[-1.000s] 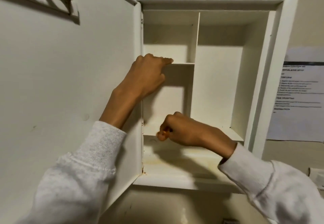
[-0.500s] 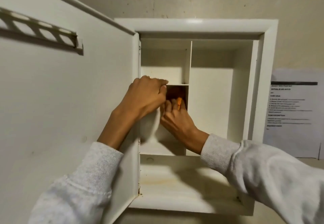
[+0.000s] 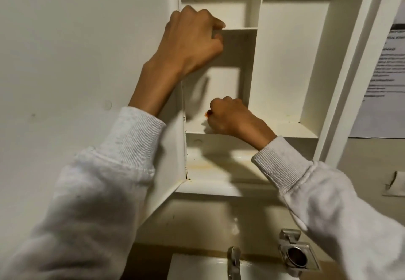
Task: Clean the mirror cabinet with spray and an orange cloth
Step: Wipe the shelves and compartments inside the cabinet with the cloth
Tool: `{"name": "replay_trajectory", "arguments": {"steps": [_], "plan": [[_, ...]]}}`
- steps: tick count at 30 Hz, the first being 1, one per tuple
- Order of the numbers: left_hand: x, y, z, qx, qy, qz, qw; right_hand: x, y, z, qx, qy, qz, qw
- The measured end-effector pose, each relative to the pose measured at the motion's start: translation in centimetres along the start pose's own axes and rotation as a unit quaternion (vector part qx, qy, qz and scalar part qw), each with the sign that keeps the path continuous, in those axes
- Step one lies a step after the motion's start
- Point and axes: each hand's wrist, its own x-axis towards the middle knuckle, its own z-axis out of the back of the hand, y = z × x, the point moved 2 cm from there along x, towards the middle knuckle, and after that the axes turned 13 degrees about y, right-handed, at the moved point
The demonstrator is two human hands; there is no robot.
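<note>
The white cabinet (image 3: 289, 64) stands open, its door (image 3: 72, 60) swung out to the left. My left hand (image 3: 192, 40) grips the front edge of the small upper-left shelf (image 3: 241, 29). My right hand (image 3: 230, 117) is a fist pressed down on the middle-left shelf (image 3: 197, 127). Only a sliver of the orange cloth (image 3: 207, 113) shows at the fist's left edge; the rest is hidden inside the hand. No spray bottle is in view.
A white sink (image 3: 197, 268) with a metal tap (image 3: 234, 262) sits below the cabinet. A square metal fitting (image 3: 295, 257) lies right of the tap. A printed paper sheet (image 3: 383, 78) hangs on the wall at right. The bottom shelf (image 3: 210, 170) has yellowish stains.
My right hand with the cloth dropped from under the upper-left shelf down to the middle-left shelf. The view tilted downward, bringing the sink into sight. My left hand kept its grip.
</note>
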Motion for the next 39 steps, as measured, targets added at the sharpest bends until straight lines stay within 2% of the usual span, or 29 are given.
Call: {"name": "replay_trajectory", "arguments": {"steps": [3,5,7,10,13,16,19,22,25,27,28,30,33,36,39], "plan": [[0.1,-0.1,-0.1,0.012,-0.007,0.005,1.0,-0.1,0.0,-0.5,0.176,-0.038,-0.008,0.984],[0.0,-0.5,-0.2,0.014,-0.014,0.005,1.0,0.1,1.4,-1.5,0.288,-0.046,0.012,0.956],[-0.3,-0.6,-0.2,0.013,-0.023,0.006,1.0,1.5,3.0,-2.3,0.35,-0.045,0.036,0.935],[-0.6,-0.8,0.1,0.006,-0.025,0.001,1.0,3.8,3.2,-1.8,0.313,-0.047,0.032,0.948],[-0.6,-1.1,0.6,0.001,-0.019,-0.002,1.0,4.2,1.5,-1.0,0.314,0.011,0.032,0.949],[-1.1,-1.1,1.0,0.0,0.002,-0.003,1.0,2.9,1.5,-0.9,0.274,0.051,0.071,0.958],[-1.4,-1.2,1.6,-0.008,0.024,-0.022,0.999,0.1,1.7,-1.2,0.205,0.054,0.095,0.973],[-1.8,-1.1,1.5,-0.011,0.037,-0.013,0.999,-4.2,0.3,-1.7,0.054,-0.011,0.112,0.992],[-5.6,-2.1,-1.1,-0.055,0.016,-0.051,0.997,-9.6,-2.5,-4.0,-0.111,-0.066,0.128,0.983],[-9.2,-3.3,-3.9,-0.149,-0.009,-0.067,0.987,-12.4,-6.7,-6.5,-0.236,-0.069,0.056,0.968],[-10.5,-3.6,-5.5,-0.186,0.007,-0.058,0.981,-13.3,-9.0,-7.5,-0.272,-0.061,0.001,0.96],[-12.0,-3.6,-8.8,-0.195,0.079,-0.031,0.977,-14.5,-12.3,-9.4,-0.287,-0.028,-0.069,0.955],[-12.1,-2.4,-12.2,-0.116,0.163,-0.011,0.98,-13.7,-12.0,-11.6,-0.256,-0.003,-0.116,0.96],[-11.3,-1.5,-13.7,-0.058,0.211,-0.011,0.976,-11.6,-9.9,-12.2,-0.171,0.019,-0.175,0.969],[-11.0,-1.1,-14.0,-0.06,0.232,-0.021,0.971,-8.3,-8.1,-12.1,-0.078,-0.004,-0.211,0.974]]}}
